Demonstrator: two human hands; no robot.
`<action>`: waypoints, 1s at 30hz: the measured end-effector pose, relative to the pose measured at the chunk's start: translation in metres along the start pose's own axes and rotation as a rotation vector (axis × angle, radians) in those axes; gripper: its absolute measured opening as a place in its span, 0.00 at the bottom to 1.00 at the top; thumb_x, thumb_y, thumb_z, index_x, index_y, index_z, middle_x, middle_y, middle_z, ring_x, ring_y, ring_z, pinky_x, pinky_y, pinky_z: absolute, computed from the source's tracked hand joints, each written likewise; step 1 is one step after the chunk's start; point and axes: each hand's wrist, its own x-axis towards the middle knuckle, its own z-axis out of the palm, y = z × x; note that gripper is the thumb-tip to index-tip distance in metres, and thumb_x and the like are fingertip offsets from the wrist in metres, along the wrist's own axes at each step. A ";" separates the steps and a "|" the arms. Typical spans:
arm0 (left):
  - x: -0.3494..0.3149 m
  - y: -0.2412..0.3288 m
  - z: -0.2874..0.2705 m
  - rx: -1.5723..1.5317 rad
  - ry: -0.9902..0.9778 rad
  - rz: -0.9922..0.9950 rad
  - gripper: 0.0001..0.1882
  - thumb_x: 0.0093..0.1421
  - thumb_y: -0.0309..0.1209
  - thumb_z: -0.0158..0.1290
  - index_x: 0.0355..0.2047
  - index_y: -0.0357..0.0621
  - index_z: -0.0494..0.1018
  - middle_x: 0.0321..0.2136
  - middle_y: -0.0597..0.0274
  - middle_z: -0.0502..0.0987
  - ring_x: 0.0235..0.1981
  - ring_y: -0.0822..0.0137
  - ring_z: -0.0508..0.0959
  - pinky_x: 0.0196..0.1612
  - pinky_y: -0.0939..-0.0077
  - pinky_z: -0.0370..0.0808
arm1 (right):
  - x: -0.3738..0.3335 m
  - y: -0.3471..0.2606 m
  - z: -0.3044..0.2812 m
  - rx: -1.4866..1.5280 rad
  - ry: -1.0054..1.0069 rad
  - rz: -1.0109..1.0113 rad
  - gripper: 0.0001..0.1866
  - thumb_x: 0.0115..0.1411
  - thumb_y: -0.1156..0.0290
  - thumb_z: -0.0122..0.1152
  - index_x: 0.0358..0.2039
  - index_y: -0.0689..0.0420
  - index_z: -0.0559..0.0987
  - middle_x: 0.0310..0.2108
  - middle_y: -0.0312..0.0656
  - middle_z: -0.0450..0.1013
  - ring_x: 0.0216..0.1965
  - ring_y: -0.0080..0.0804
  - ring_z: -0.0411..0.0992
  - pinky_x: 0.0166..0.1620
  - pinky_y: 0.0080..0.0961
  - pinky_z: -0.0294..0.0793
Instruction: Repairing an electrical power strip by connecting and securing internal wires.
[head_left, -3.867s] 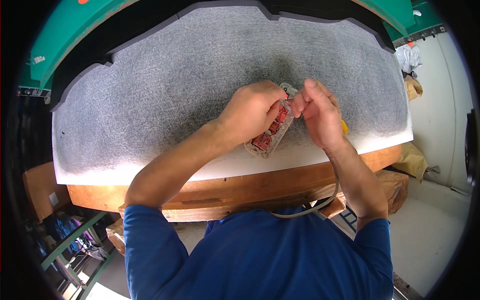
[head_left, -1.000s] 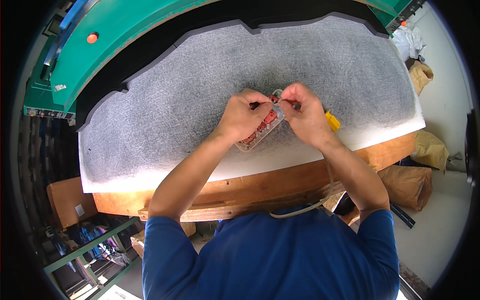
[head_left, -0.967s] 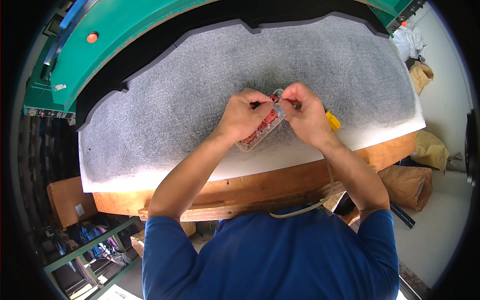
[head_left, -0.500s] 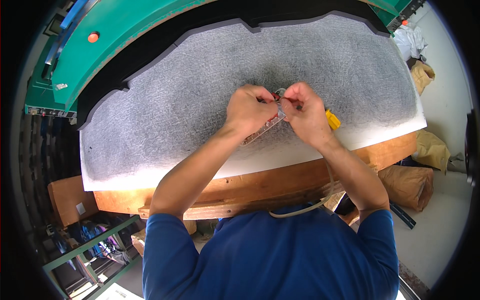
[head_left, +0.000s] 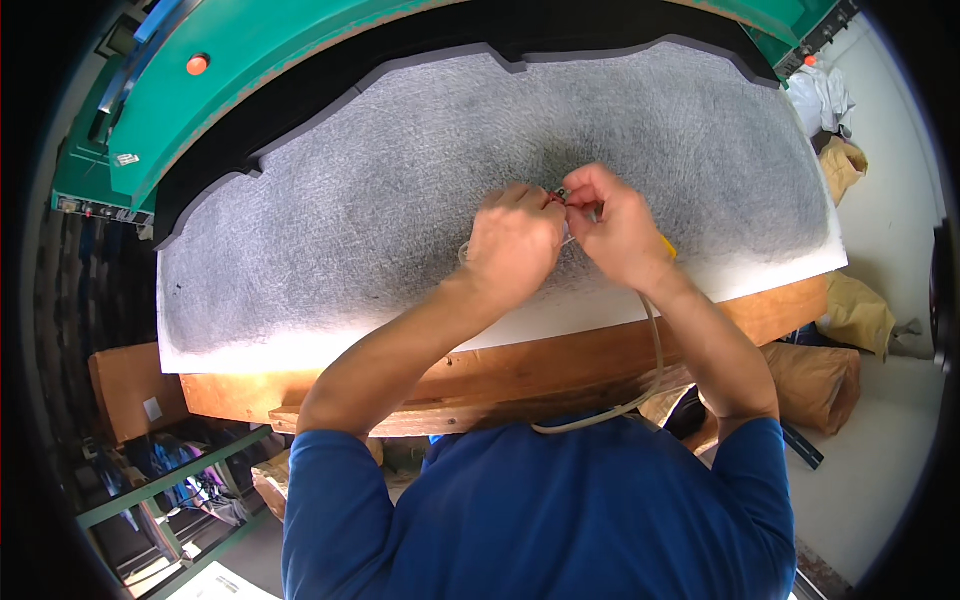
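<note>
My left hand [head_left: 517,240] is closed, back upward, over the middle of the worn grey-white board [head_left: 350,200]. It grips a small strip-like piece with red parts [head_left: 557,197], most of which lies hidden under the palm. The fingertips of my right hand [head_left: 618,225] pinch together close beside it, at the piece's far end; what exactly they hold is too small to tell. A pale cable [head_left: 655,350] hangs below my right wrist and curves toward my body. Next to that wrist a yellow object [head_left: 668,246] shows in part.
A black foam-like edging [head_left: 420,55] and a green machine [head_left: 290,45] with a red button [head_left: 198,64] border the board's far side. The wooden table edge [head_left: 530,375] is nearest me. Brown paper sacks [head_left: 815,385] stand right; a cardboard box [head_left: 138,395] stands left.
My left hand has turned over and closed around the strip-like piece, covering most of it. My right hand has shifted slightly and now hides more of the yellow object.
</note>
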 end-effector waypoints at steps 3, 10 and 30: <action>-0.006 -0.003 -0.004 -0.165 0.014 0.049 0.02 0.51 0.23 0.60 0.26 0.40 0.78 0.31 0.54 0.78 0.35 0.54 0.79 0.38 0.65 0.77 | 0.000 0.007 -0.001 0.101 -0.020 0.056 0.11 0.57 0.81 0.60 0.41 0.62 0.75 0.31 0.46 0.79 0.32 0.34 0.78 0.38 0.29 0.78; -0.002 -0.025 -0.001 -0.644 -0.078 -0.463 0.07 0.58 0.29 0.61 0.34 0.38 0.82 0.34 0.54 0.79 0.36 0.62 0.80 0.39 0.71 0.76 | -0.002 0.007 -0.004 0.142 -0.061 0.121 0.10 0.60 0.82 0.61 0.43 0.61 0.75 0.35 0.37 0.77 0.36 0.21 0.74 0.42 0.20 0.74; 0.014 -0.012 0.004 -0.332 -0.125 -0.443 0.04 0.46 0.27 0.63 0.22 0.42 0.79 0.29 0.56 0.77 0.32 0.58 0.78 0.35 0.65 0.76 | 0.000 0.015 0.001 0.144 -0.014 0.112 0.09 0.58 0.81 0.61 0.41 0.63 0.77 0.32 0.46 0.80 0.33 0.31 0.79 0.38 0.27 0.78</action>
